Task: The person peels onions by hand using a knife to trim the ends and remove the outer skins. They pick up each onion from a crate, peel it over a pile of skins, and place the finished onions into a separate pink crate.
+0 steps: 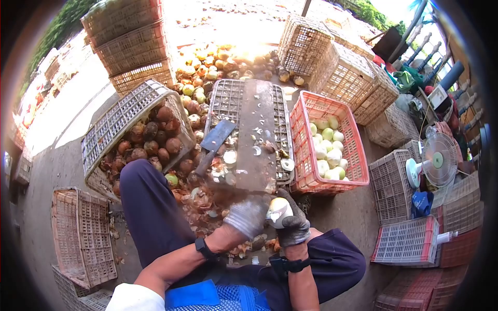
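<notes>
low in the centre of the frame, the gloved left hand and right hand are both curled around one pale onion, which sits between them above a litter of skins. just above them, a long board lies on a flat crate with a cleaver at its left edge. right of it a red crate holds peeled onions, and a tilted grey crate at the left holds brown ones.
</notes>
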A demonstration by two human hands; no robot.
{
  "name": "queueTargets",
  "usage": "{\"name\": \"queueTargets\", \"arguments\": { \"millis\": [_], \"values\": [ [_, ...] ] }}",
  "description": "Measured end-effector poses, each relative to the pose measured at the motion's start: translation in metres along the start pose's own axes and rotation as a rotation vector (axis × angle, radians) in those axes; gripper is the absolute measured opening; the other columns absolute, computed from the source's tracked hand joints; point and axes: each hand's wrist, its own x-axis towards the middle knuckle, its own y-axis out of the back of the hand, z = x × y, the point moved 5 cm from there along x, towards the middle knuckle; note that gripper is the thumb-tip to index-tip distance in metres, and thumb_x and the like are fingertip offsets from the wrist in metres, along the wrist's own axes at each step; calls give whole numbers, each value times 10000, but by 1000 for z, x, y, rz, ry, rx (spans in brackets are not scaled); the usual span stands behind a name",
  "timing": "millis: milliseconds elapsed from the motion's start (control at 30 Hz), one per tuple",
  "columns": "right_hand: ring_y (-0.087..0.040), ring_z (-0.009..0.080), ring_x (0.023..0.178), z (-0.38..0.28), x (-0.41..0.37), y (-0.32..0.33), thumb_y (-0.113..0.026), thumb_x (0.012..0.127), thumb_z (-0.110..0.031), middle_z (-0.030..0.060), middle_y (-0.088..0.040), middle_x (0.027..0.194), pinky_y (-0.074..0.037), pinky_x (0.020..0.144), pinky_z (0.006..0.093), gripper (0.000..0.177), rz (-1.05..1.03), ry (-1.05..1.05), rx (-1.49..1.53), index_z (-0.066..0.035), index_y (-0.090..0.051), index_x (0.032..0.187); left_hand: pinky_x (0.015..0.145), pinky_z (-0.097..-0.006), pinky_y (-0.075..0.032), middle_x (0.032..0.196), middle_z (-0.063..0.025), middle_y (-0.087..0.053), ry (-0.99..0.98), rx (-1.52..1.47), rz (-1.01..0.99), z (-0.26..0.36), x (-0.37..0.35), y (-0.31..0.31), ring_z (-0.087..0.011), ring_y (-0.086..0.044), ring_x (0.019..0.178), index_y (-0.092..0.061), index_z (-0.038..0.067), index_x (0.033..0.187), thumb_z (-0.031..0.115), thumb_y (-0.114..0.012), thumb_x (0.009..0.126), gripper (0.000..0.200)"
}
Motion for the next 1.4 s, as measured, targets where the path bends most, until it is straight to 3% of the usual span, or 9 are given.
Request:
{"name": "queueTargets", "arguments": {
  "millis": [200,300,467,667,767,900,1100,1267,1400],
  "values": [
    [-623,264,943,-3,0,5,-726,610,-142,161,-615,1112,-526,806,336,755,-41,94,32,40,-485,1301,632,-458,-500,906,-195,-620,265,-51,-258,-20,12,2,-366,-629,811,-576,30,1025,145,-629,766,288],
    [-624,241,930,-3,1,11,-730,651,-166,143,-629,1091,-527,794,331,708,-77,126,-53,39,-502,1289,608,-485,-506,841,-175,-602,133,-95,-22,-11,8,16,-357,-628,735,-625,61,977,419,-699,758,426],
    [-622,212,925,-3,0,17,-711,697,-168,120,-638,1070,-520,811,325,651,37,223,-383,46,-510,1278,605,-472,-495,966,-197,-563,50,-17,-174,6,1,8,-358,-592,800,-520,3,1129,359,-703,756,547],
    [-564,330,1086,7,6,27,-724,531,-53,205,-567,1194,-474,961,415,881,-81,38,100,70,-409,1345,666,-455,-515,867,-192,-617,138,-16,-86,-2,-1,-1,-363,-625,817,-565,10,1059,106,-622,722,356],
    [-604,267,961,3,2,13,-686,635,-100,158,-609,1112,-509,852,356,713,-18,108,40,52,-476,1300,612,-475,-510,911,-188,-594,327,-23,-242,-25,7,-15,-349,-630,804,-574,45,1089,376,-700,751,490],
    [-624,228,899,-1,0,15,-675,713,-123,129,-631,1067,-533,776,328,612,-55,133,-7,39,-508,1280,600,-475,-511,877,-183,-602,181,14,-134,-9,4,-4,-349,-634,769,-605,37,964,349,-705,736,399],
    [-623,223,899,-5,-3,4,-737,652,-127,131,-629,1063,-531,762,321,691,59,192,-241,38,-506,1282,608,-478,-511,871,-187,-606,149,12,-140,3,2,-2,-351,-632,758,-581,42,1039,305,-712,717,436],
    [-563,327,1128,-1,4,19,-822,586,-137,188,-578,1193,-490,955,429,853,-86,176,-63,52,-437,1323,621,-482,-509,885,-194,-622,318,0,-182,-22,8,-15,-360,-637,767,-590,75,1054,340,-707,737,429],
    [-566,335,1127,-5,4,9,-865,588,-216,187,-576,1205,-492,960,434,893,-115,169,-105,54,-434,1323,611,-477,-509,876,-177,-611,130,-72,-47,-13,3,0,-356,-638,756,-591,70,1040,374,-701,752,432]
  ]
}}
